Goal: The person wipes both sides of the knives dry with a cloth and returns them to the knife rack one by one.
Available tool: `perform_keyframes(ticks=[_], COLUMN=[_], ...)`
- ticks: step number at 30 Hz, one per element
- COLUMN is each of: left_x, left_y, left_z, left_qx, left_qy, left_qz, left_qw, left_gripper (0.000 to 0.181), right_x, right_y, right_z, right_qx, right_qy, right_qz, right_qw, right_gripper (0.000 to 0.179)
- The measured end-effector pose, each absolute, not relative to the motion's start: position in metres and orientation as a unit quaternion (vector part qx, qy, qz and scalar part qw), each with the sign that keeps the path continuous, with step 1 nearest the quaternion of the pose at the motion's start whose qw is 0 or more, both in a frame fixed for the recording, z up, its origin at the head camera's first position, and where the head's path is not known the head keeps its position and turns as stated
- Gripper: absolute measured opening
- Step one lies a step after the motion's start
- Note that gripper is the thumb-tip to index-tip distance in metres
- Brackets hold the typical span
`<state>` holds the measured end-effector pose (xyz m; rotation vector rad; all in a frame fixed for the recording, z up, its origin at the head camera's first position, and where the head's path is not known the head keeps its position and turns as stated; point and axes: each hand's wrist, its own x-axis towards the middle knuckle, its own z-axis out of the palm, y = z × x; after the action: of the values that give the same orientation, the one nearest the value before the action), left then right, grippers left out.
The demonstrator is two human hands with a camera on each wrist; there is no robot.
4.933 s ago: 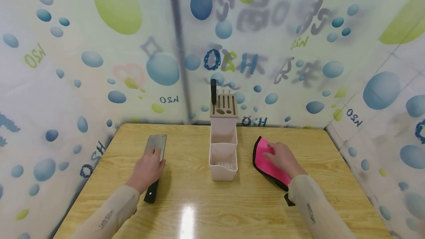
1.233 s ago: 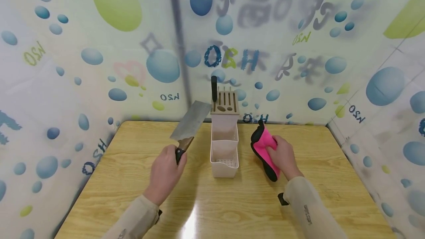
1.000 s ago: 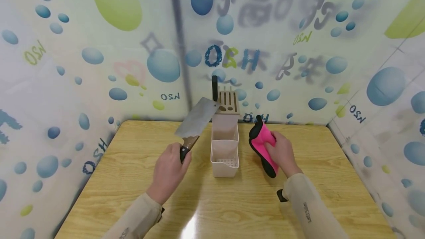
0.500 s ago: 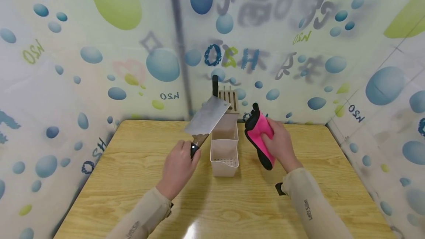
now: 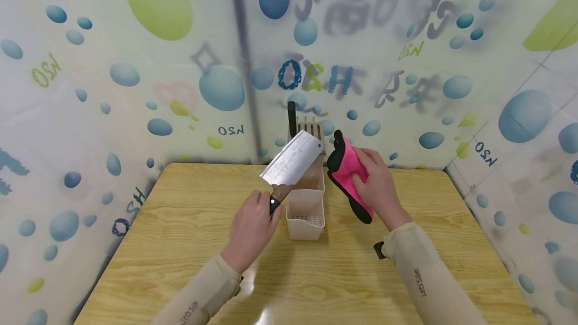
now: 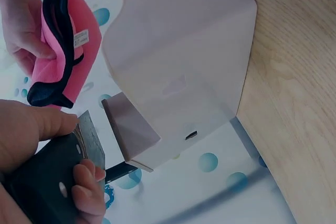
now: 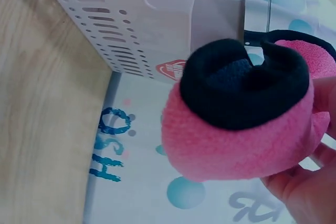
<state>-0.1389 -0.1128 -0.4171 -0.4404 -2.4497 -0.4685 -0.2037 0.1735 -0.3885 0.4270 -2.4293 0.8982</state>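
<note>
My left hand (image 5: 253,227) grips a cleaver (image 5: 295,159) by its black handle, the broad blade tilted up and to the right. In the head view the blade overlaps the upper part of a pale knife holder (image 5: 305,229). The right hand (image 5: 379,187) pinches a folded pink cloth with black edging (image 5: 349,172), held just right of the blade. A small white label shows on the pink cloth (image 6: 79,40) in the left wrist view. From the right wrist, the pink cloth (image 7: 236,150) appears curled, fuzzy on its outside.
A black-handled knife (image 5: 292,117) stands in the holder's slotted top. The holder has open bins at its front and perforated sides (image 7: 113,30). It stands on a wooden table (image 5: 189,224), with a bubble-patterned wall sheet (image 5: 217,54) behind and at both sides.
The cleaver has been picked up from the table by the left hand and carried right. The right hand has lifted and bunched the pink cloth, bringing it leftward and up towards the blade.
</note>
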Motion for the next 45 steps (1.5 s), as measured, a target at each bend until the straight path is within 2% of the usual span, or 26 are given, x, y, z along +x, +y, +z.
perform_keyframes(ticks=[9, 18, 22, 33, 40, 45], left_x=[-0.140, -0.141, -0.141, -0.140, -0.139, -0.139], left_y=[-0.104, -0.098, -0.096, -0.090, -0.087, -0.086], left_z=[-0.418, -0.418, -0.417, -0.415, -0.414, -0.414], left_qx=[-0.195, -0.212, -0.214, -0.225, -0.222, -0.228], left_qy=[-0.919, -0.917, -0.912, -0.902, -0.904, -0.902], left_qz=[-0.154, -0.149, -0.141, -0.111, -0.103, -0.096], left_qw=[0.307, 0.303, 0.319, 0.352, 0.351, 0.355], left_gripper=[0.025, 0.027, 0.026, 0.028, 0.032, 0.035], right_x=[-0.205, -0.204, -0.203, -0.201, -0.200, -0.198], right_y=[0.166, 0.163, 0.161, 0.158, 0.152, 0.145], right_z=[-0.378, -0.373, -0.371, -0.363, -0.360, -0.356], right_qx=[0.208, 0.214, 0.221, 0.226, 0.286, 0.302], right_qy=[-0.910, -0.939, -0.942, -0.946, -0.922, -0.915], right_qz=[0.256, 0.205, 0.194, 0.136, 0.041, -0.008], right_qw=[0.251, 0.173, 0.160, 0.187, 0.259, 0.267], right_gripper=[0.059, 0.062, 0.061, 0.060, 0.052, 0.053])
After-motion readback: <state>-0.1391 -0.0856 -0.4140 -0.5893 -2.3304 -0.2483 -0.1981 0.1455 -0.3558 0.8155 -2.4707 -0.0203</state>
